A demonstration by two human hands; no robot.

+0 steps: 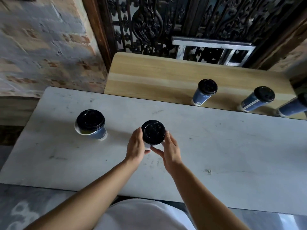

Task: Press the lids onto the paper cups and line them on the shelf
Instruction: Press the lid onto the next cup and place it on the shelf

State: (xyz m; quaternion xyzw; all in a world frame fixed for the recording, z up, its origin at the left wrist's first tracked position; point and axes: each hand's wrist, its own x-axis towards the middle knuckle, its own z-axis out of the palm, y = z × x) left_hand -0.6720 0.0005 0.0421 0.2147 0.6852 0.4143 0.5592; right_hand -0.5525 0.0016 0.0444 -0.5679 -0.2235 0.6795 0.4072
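Note:
A paper cup with a black lid stands on the grey table in front of me. My left hand curls round its left side, and my right hand holds its right side with the thumb near the cup's base. To the left stands another blue cup whose black lid lies askew on the rim, leaving a gap at the near left. Three lidded blue cups stand in a row on the wooden shelf behind the table.
A brick wall rises at the left. Dark carved woodwork and a metal frame stand behind the shelf. The shelf's left half is bare wood.

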